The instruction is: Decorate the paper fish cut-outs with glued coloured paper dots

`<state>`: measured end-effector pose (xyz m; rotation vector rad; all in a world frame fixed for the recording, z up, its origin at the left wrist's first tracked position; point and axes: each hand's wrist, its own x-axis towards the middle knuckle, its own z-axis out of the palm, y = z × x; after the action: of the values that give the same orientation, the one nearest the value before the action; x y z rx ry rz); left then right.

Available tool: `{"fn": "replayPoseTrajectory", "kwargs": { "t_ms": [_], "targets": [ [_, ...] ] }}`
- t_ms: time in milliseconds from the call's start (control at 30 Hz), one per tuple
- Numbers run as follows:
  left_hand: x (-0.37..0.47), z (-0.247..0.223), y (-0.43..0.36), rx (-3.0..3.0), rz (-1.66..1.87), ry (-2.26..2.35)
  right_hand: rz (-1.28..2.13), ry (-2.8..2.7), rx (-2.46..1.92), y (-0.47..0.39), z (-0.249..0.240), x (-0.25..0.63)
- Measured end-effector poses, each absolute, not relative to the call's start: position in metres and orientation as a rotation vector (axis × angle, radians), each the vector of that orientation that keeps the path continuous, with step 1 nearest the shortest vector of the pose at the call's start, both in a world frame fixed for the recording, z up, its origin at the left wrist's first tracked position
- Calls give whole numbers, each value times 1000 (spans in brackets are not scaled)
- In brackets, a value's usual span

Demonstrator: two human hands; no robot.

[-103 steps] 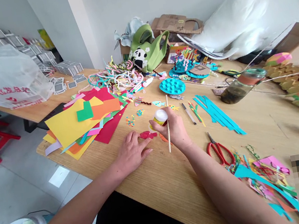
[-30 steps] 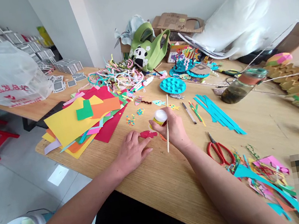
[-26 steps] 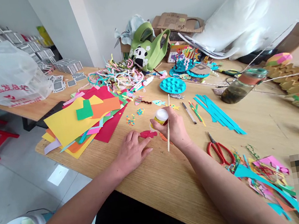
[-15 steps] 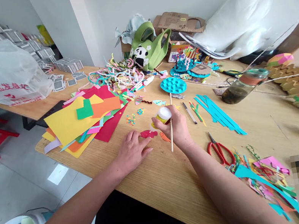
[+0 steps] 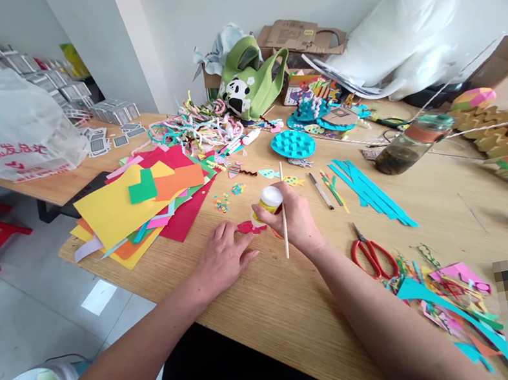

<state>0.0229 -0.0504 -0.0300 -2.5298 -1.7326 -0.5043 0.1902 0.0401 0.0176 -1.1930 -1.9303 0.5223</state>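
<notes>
My right hand (image 5: 297, 218) grips a small bottle with a white end (image 5: 271, 196) and a yellow label, along with a thin wooden stick (image 5: 285, 230) that points down toward me. The bottle is tilted over a red paper fish (image 5: 251, 227) on the table. My left hand (image 5: 226, 254) lies with fingers spread, its fingertips at the fish's left edge. An orange paper piece (image 5: 275, 233) is partly hidden under my right hand. Behind the hands are a blue paper fish (image 5: 269, 173), a yellow spotted fish (image 5: 293, 180) and a blue textured oval (image 5: 293, 144).
Coloured paper sheets (image 5: 124, 206) are stacked at the left. Red-handled scissors (image 5: 374, 257), paper scraps (image 5: 459, 291), blue strips (image 5: 372, 192) and a pen (image 5: 321, 191) lie to the right. A glass jar (image 5: 415, 144) and a green panda bag (image 5: 252, 85) stand farther back.
My right hand has shifted slightly left with the bottle, bringing it over the red fish. The stick is more upright, and its upper end no longer overlaps the blue oval. My left hand stays put.
</notes>
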Motion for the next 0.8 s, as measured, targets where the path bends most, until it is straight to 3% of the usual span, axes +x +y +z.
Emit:
{"fn": "replayPoseTrajectory", "kwargs": {
  "t_ms": [800],
  "targets": [
    [24,-27,-50,-2537,-501,-1728,521,-1728,-1226,45,29,199]
  ]
}}
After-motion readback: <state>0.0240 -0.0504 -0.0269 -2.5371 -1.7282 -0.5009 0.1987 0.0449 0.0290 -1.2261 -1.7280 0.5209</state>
